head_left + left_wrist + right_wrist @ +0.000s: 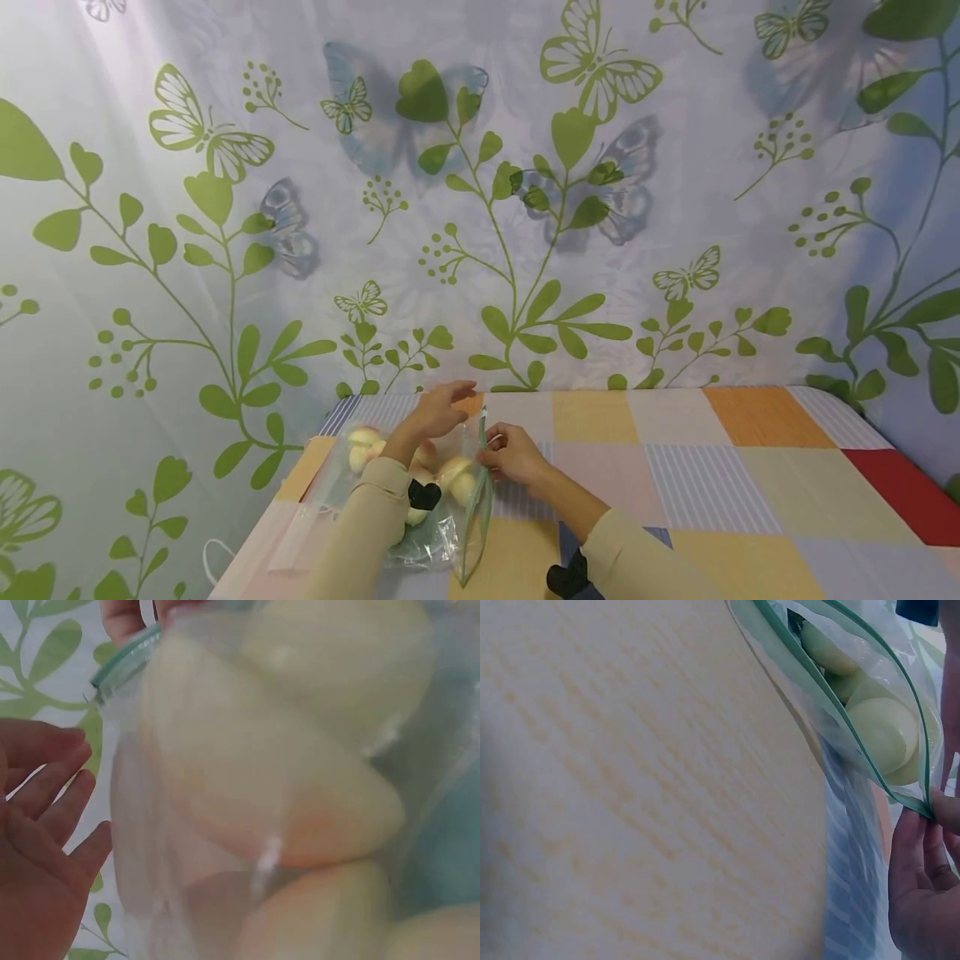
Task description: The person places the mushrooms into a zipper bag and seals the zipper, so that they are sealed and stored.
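Observation:
A clear zip bag (427,546) with a green zip strip (843,712) lies on the cloth, its mouth parted toward the right. Inside it are several pale yellow, pink-blushed fruits (459,479) that look like peaches. My right hand (513,454) pinches the far end of the zip strip between thumb and fingers. Over the far part of the bag, my left hand (438,410) has its fingers loosely extended and holds nothing. In the left wrist view, the left fingers (64,795) stand just beside the bag's clear side.
A patchwork cloth (720,492) in orange, white, red and stripes covers the table. Behind it hangs a curtain (480,217) with green leaves and butterflies. A white loop of cord (213,554) shows at the table's left edge.

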A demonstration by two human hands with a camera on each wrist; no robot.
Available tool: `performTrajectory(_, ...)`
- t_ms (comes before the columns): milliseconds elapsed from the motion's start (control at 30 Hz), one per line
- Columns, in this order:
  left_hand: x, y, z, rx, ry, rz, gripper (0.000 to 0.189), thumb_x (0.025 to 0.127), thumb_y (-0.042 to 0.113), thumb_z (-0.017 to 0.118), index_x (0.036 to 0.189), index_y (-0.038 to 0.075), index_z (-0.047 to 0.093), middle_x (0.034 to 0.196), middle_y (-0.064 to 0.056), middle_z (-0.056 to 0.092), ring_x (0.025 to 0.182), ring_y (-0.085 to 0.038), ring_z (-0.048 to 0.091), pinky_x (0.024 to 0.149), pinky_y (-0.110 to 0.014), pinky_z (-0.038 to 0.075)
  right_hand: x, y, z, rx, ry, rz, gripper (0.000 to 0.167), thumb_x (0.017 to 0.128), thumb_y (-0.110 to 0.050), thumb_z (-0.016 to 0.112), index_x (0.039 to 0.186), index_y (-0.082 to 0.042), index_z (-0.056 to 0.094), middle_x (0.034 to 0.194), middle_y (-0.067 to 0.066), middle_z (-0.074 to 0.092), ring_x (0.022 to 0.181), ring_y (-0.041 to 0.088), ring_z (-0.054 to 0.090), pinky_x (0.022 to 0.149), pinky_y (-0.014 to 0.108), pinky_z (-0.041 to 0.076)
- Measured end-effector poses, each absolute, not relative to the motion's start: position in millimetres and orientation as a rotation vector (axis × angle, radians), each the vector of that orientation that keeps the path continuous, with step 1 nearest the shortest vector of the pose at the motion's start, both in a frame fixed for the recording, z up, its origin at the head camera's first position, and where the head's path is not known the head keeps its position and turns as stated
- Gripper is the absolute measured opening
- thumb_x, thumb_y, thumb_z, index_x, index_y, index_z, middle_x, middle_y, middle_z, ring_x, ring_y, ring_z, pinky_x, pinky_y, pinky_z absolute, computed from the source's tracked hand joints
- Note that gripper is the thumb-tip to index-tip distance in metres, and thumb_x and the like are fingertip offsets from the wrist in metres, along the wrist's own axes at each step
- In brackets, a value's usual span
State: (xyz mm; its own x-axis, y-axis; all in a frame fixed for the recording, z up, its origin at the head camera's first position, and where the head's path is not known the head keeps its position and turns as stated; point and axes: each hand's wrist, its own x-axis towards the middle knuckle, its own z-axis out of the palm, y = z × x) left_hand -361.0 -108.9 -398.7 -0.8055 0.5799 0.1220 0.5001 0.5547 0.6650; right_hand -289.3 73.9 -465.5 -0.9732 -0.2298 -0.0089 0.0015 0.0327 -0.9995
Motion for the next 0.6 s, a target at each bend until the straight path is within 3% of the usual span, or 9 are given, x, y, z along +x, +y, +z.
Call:
performTrajectory(100, -369.5, -110.7, -404.4, 0.917, 2.599, 1.040, 0.057, 0.093, -0.006, 0.058, 0.149, -0.007, 0.047, 0.141, -0.023, 0.059, 0.137, -0.040, 0.049, 0.109, -0.051, 0.046, -289.8, 72.8, -465.1, -0.235, 2.130, -2.076, 0.025, 0.092, 0.001, 0.075, 0.108, 0.004, 0.057, 0.087, 0.006, 0.056, 0.073, 0.018, 0.062, 0.060, 0.031, 0.058)
performTrajectory(233, -378.3, -113.3, -412.6, 0.858, 2.565, 1.022, 0.050, 0.097, 0.000, 0.061, 0.146, 0.000, 0.056, 0.133, -0.015, 0.066, 0.126, -0.032, 0.060, 0.102, -0.042, 0.052, -289.9, 71.7, -464.2, -0.234, 2.139, -2.082, 0.024, 0.091, 0.001, 0.075, 0.107, 0.004, 0.057, 0.087, 0.006, 0.056, 0.072, 0.018, 0.062, 0.059, 0.031, 0.057)
performTrajectory(467, -375.5, -115.2, -411.6, 0.716, 2.578, 1.126, 0.019, 0.098, 0.007, 0.068, 0.115, -0.001, 0.071, 0.105, -0.005, 0.071, 0.100, -0.022, 0.066, 0.091, -0.041, 0.055, -290.5, 72.5, -465.9, -0.228, 2.151, -2.063, 0.023, 0.091, 0.003, 0.074, 0.106, 0.005, 0.057, 0.085, 0.007, 0.056, 0.072, 0.018, 0.062, 0.061, 0.033, 0.059)
performTrajectory(600, -372.2, -114.9, -411.4, 0.695, 2.558, 1.195, 0.013, 0.099, 0.011, 0.068, 0.108, 0.003, 0.072, 0.102, -0.001, 0.070, 0.100, -0.020, 0.064, 0.091, -0.040, 0.054, -290.2, 74.4, -465.2, -0.225, 2.162, -2.033, 0.024, 0.091, 0.002, 0.075, 0.106, 0.005, 0.057, 0.086, 0.007, 0.056, 0.074, 0.020, 0.063, 0.063, 0.035, 0.061)
